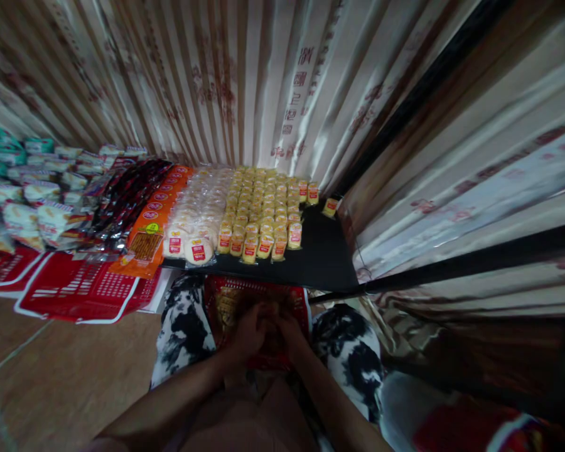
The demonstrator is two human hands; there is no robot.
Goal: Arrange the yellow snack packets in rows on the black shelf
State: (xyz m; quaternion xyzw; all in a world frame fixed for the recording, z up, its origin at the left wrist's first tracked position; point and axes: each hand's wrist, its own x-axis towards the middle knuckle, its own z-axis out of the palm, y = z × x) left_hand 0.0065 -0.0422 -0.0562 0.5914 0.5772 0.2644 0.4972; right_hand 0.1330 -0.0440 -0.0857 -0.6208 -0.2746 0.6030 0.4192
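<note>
My left hand (247, 331) and my right hand (289, 333) are down between my knees, inside a red basket (301, 300) that holds small packets. Both hands are curled and pressed close together in the dim light. What their fingers hold is hidden. Just beyond the basket, a black board (324, 257) carries rows of small yellow snack packets (263, 210) with red labels, and one stray packet (330, 206) lies apart at the right.
Round pale packaged cakes (195, 220) lie left of the yellow packets, then orange packs (153, 223), dark packs (127, 194) and mixed bags (23, 201) on red crates (75, 289). Patterned curtains (245, 81) hang behind and at the right. Bare floor (51, 376) shows at lower left.
</note>
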